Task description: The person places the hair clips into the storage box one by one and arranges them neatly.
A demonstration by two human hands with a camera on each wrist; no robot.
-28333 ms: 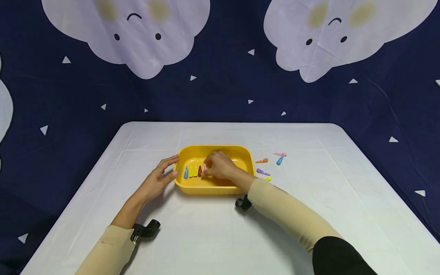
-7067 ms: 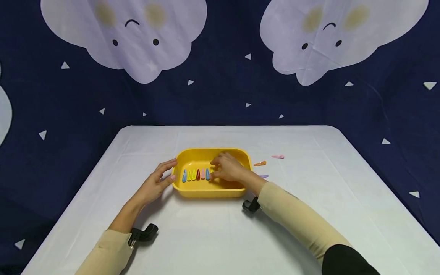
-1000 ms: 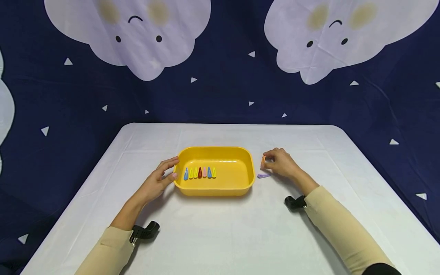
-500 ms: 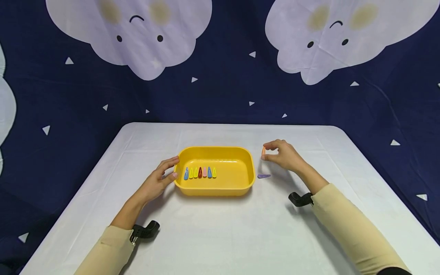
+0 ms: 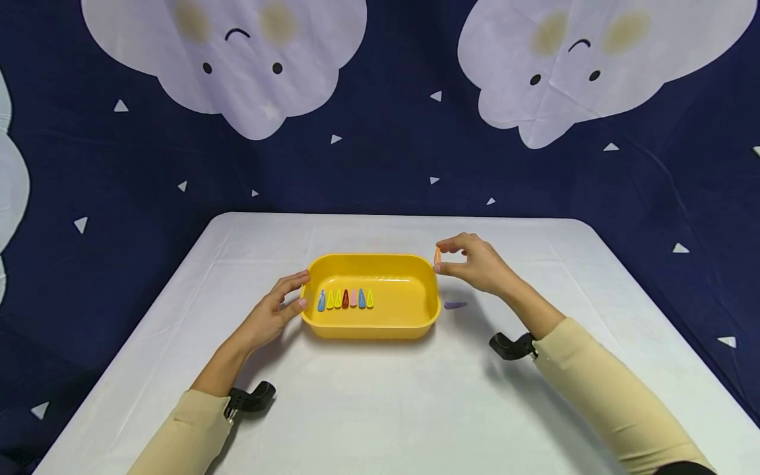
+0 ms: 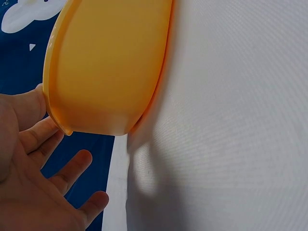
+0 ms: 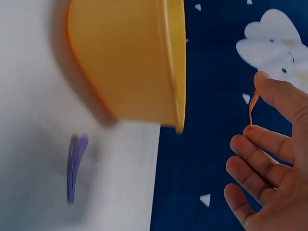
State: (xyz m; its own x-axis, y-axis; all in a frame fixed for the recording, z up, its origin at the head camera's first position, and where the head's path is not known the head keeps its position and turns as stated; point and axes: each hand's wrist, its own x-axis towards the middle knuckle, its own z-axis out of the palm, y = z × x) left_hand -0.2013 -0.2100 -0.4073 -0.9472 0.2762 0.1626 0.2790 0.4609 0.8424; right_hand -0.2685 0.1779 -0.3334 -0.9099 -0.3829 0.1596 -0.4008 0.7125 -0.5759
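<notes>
In the head view my right hand is raised beside the right end of a yellow tray. It pinches an orange snap hair clip upright between thumb and fingertip; the right wrist view shows the clip edge-on. My left hand rests its thumb and fingertips against the tray's left rim, fingers loosely extended. Inside the tray, on its left half, several clips stand in a row, from a blue clip past a red clip to a yellow clip.
A purple hair clip lies on the white tablecloth just right of the tray. A dark blue backdrop with clouds hangs behind the table. Each wrist wears a black camera mount.
My right hand has lifted the orange clip off the table and moved it left to the tray's edge. Earlier, blue and yellow clips joined the row. The loose pink clip no longer shows.
</notes>
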